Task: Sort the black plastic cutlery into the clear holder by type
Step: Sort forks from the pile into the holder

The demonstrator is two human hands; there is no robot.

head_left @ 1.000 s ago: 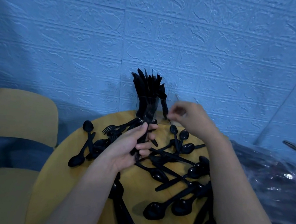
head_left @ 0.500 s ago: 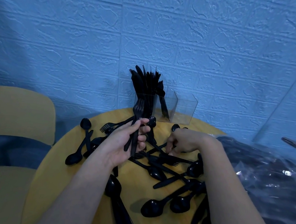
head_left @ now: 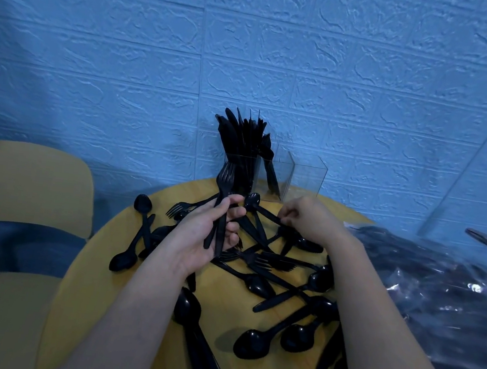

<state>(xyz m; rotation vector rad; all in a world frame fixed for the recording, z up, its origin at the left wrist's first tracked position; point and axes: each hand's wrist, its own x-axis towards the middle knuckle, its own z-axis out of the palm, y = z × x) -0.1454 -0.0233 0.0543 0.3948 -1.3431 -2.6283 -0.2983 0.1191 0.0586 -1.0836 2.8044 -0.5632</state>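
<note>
The round yellow table (head_left: 101, 314) is carrying everything, and a yellow chair (head_left: 19, 185) is sitting off beyond the left hand's side of it. Across the tabletop, below and on both sides of the two grips, loose black cutlery (head_left: 279, 282) is lying scattered and crossed: spoons, forks and knives tangled together. Just beyond the fingertips of both hands, the clear holder (head_left: 305, 177) is standing at the table's far edge; the compartment behind the left grip is packed with upright black pieces, the middle one is holding a few leaning pieces, and the compartment above the right grip is looking empty.

The left hand (head_left: 200, 240) is curling round the handles of a small bundle of forks (head_left: 225, 182), tines pointing up past the fingertips. The right hand (head_left: 311, 221) is pinching the handle end of a spoon (head_left: 254, 201), whose bowl is reaching across to just beside the left fingertips.

The step in hand seems to be gathering like pieces before dropping them in. To do it well, the spoon should probably be kept apart from the fork bundle, lifted clear of the crossed handles under it so nothing drags along, and lowered handle-first into its own compartment, likely the empty one.
</note>
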